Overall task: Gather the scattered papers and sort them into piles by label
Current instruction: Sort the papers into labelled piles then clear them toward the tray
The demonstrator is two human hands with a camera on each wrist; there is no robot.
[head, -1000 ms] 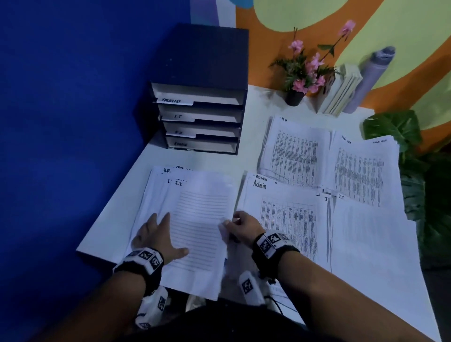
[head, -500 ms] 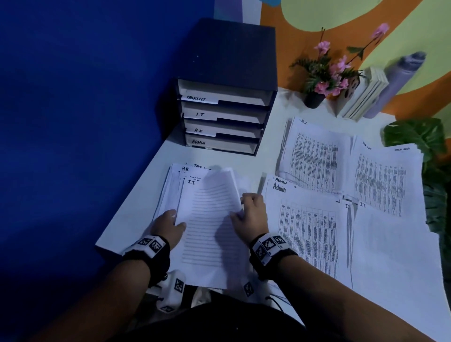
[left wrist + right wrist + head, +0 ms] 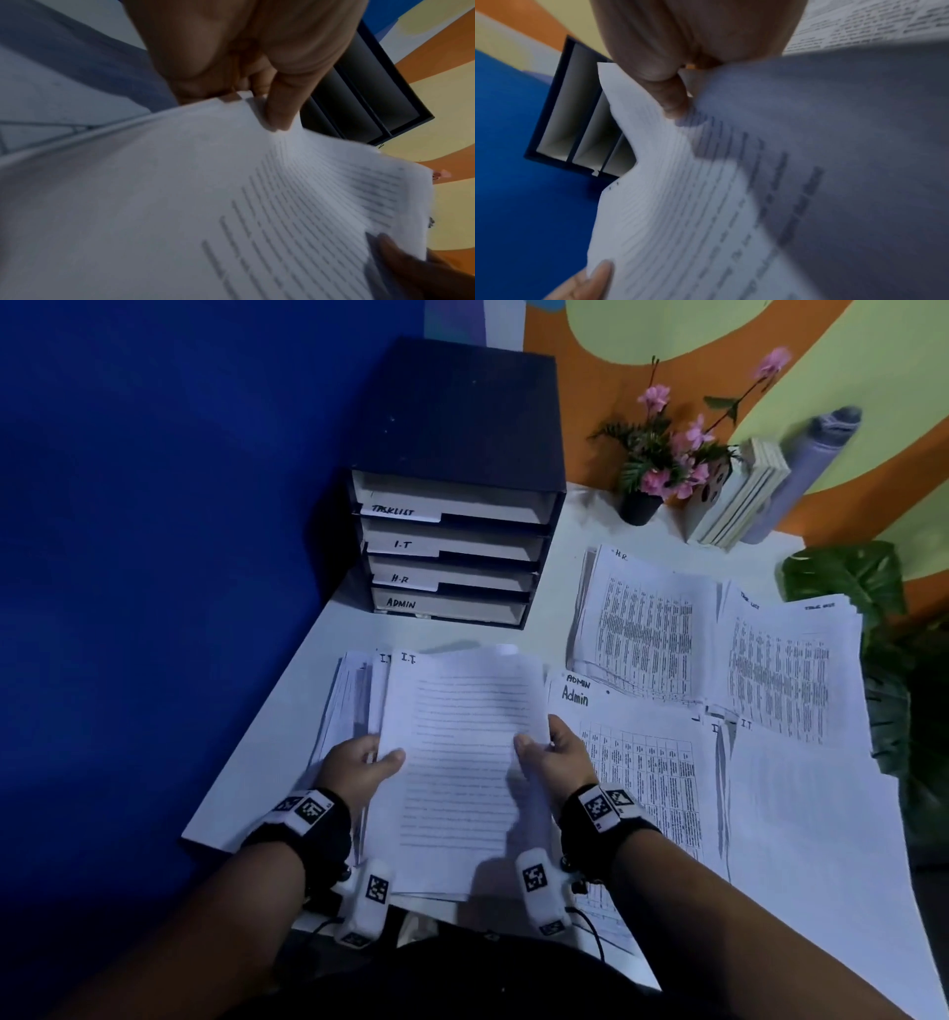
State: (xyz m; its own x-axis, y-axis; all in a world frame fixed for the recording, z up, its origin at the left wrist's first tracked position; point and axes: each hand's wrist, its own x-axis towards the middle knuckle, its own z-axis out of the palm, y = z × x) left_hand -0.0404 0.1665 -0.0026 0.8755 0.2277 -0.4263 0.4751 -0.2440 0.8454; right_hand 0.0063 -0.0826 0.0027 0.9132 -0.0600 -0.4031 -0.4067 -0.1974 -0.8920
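Both hands have shifted to the sheet's side edges: the left hand (image 3: 359,762) and right hand (image 3: 554,755) each pinch the I.T. sheet (image 3: 462,762) above the unsorted stack (image 3: 354,695). Beyond lie the Admin pile (image 3: 637,762) and the tray organizer (image 3: 457,505).

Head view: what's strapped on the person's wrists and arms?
Bare forearms, no sleeves. Each wrist wears a black band topped by white square-pattern tags. A white camera pod, also tagged, hangs under each wrist, trailing thin black cables.
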